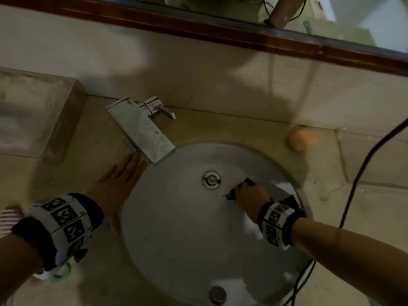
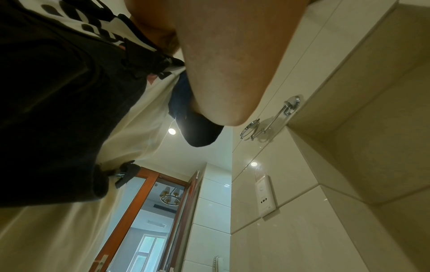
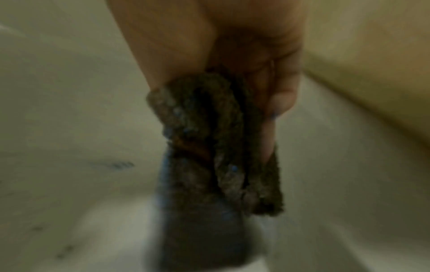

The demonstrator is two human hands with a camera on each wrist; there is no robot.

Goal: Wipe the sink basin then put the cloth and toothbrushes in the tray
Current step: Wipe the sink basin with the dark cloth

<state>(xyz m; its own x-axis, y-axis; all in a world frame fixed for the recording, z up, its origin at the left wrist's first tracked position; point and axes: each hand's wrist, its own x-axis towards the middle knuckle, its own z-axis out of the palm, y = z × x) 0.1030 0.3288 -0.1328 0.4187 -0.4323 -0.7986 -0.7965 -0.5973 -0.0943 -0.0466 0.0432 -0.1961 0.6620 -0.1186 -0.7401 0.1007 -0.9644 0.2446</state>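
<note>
Left hand lies flat, fingers straight, on the counter beside the sink basin. Right hand grips the dark cloth, bunched under its fingers, inside the basin beside the drain.

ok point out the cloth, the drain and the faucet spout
cloth (image 3: 209, 147), right wrist view, bunched folds below the fingers
drain (image 1: 211, 179), head view, metal centre cap
faucet spout (image 1: 141, 129), head view, flat top face

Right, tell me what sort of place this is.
Most likely a bathroom. A round white sink basin with a chrome faucet is set in a tiled counter, a wood-framed mirror hangs above, and a swing-arm shaving mirror is fixed to the tiled wall.
</note>
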